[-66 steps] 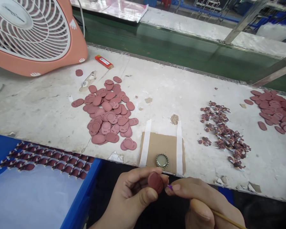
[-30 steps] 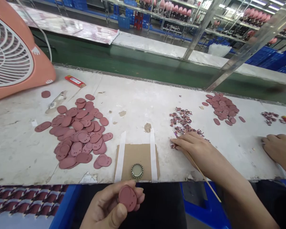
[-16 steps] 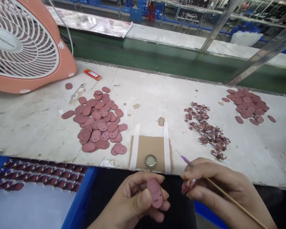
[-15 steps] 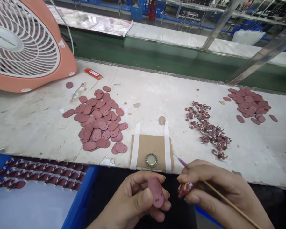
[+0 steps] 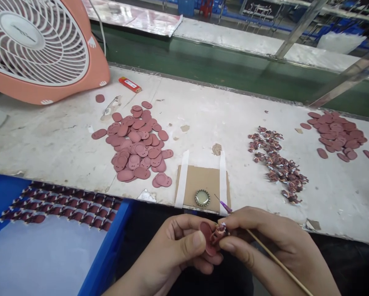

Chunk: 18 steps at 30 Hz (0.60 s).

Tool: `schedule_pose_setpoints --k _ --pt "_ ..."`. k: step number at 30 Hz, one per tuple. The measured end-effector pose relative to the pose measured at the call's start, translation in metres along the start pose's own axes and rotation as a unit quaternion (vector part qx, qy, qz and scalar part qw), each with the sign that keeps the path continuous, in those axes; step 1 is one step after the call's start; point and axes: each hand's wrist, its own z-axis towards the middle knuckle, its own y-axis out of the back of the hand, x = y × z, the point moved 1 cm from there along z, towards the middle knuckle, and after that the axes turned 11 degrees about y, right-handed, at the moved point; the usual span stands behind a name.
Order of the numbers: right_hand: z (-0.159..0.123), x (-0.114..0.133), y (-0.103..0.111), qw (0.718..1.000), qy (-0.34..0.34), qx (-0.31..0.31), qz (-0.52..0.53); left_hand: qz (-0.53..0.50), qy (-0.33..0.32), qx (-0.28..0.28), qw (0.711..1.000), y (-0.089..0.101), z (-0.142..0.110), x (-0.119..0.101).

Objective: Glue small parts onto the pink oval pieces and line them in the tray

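At the lower centre of the frame, the left hand (image 5: 183, 246) pinches a reddish-brown oval piece (image 5: 205, 235) between thumb and fingers, while the right hand (image 5: 267, 240) pinches a small figurine (image 5: 220, 232) up against it and also grips a thin brush (image 5: 278, 262), its purple end pointing to the upper left. Just above the hands, a bottle cap (image 5: 202, 198) sits on taped cardboard (image 5: 201, 176) on the tabletop (image 5: 203, 119), between a heap of ovals (image 5: 138, 150) left of centre and a figurine cluster (image 5: 283, 168) at right.
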Motion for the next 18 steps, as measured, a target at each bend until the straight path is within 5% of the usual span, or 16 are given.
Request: schedule_pose_setpoints --k 18 --pt "0.0053 0.0050 -0.0005 0.997 0.066 0.046 -0.012 -0.012 0.002 -0.005 1.000 0.0060 0.0035 0.0082"
